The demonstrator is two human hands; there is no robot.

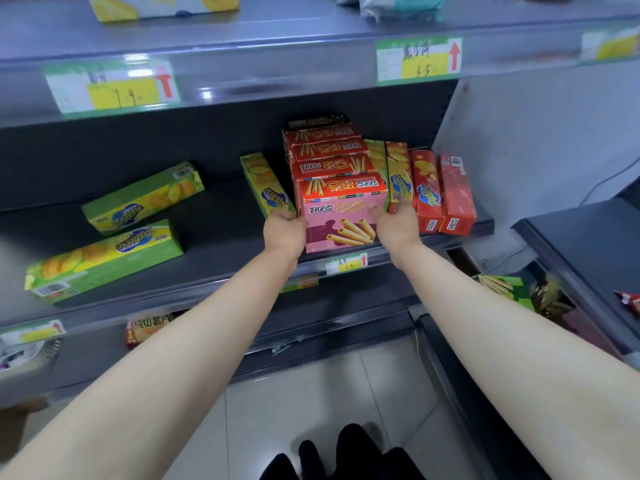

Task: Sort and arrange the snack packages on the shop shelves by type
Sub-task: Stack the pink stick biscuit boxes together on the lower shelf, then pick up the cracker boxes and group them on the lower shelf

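A pink egg-roll box [341, 221] stands at the front of the middle shelf [221, 258]. My left hand [284, 230] grips its left side and my right hand [398, 225] grips its right side. Behind it runs a row of several red egg-roll boxes [332, 164] with a dark box [317, 122] at the back. A green chip box [265, 185] leans to the left of the row. To the right stand a yellow-green chip box [400, 174] and two red chip boxes [443, 192].
Two green chip boxes [143, 197] [104, 259] lie flat on the left of the same shelf. Price tags [114, 84] [419, 58] hang on the shelf edge above. Lower shelves hold a chip bag [145, 329] and green boxes [505, 287]. A grey unit [588, 237] stands at right.
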